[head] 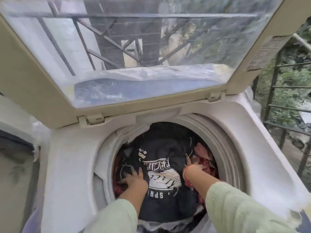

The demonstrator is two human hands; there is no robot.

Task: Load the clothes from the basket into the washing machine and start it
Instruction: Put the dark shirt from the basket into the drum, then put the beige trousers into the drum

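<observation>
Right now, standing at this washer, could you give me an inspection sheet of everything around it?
Surface: white washing machine top, lid propped open.
Job's things: black printed garment on top in the drum, red garment beside it; basket not in view.
Clutter: nothing seen.
Hands: left hand presses on the black printed garment; right hand pushed between the black printed garment and the red garment, fingers partly hidden.
Cables: nothing seen.
Surroundings: metal railing and greenery at right.
</observation>
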